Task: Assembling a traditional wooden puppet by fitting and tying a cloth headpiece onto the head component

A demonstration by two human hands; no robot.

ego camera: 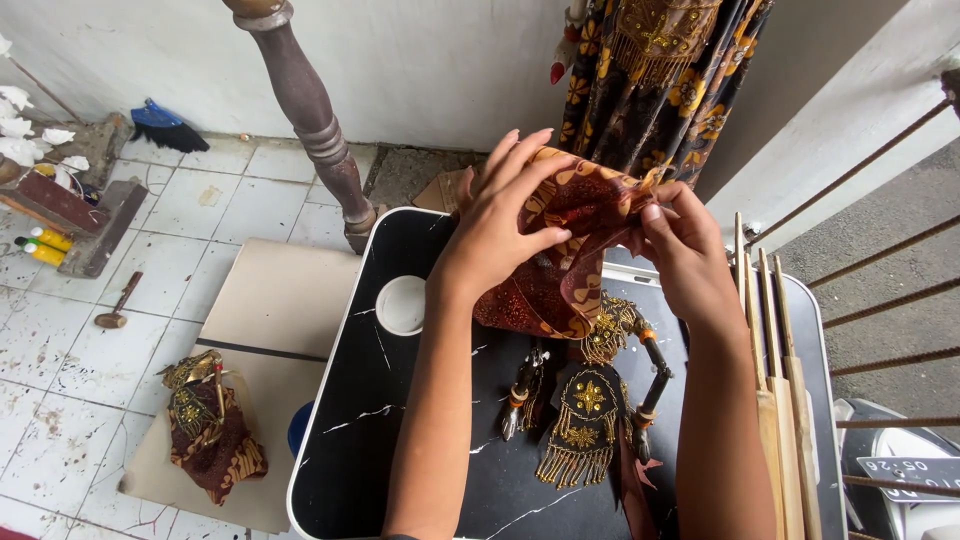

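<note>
Between the two hands, above the far middle of the black table, a folded piece of red and tan batik cloth is held up, its surface patterned with curling tan shapes on a dark red, glittery ground. Her or his left hand lies flat over the near left part of the cloth, fingers long and spread toward the far side, thumb tucked under an edge; the right hand pinches the cloth's right edge between thumb and fingertips, so both hands are closed on the fabric. Just below the cloth, on the tabletop, lies a wooden rod puppet with a black bib embroidered in gold and fringed with beads, thin jointed arms banded in gold, and its upper part hidden under the cloth. The table is glossy black with white marble-like veins, a white rim and a round white cup recess. Along its right side lie several pale wooden sticks. On the left, on a beige board over the white tiled floor, rests a second puppet in similar batik. At the far side stands a turned dark wooden post, and a dark floral hanging cloth with gold fringe hangs far right.
</note>
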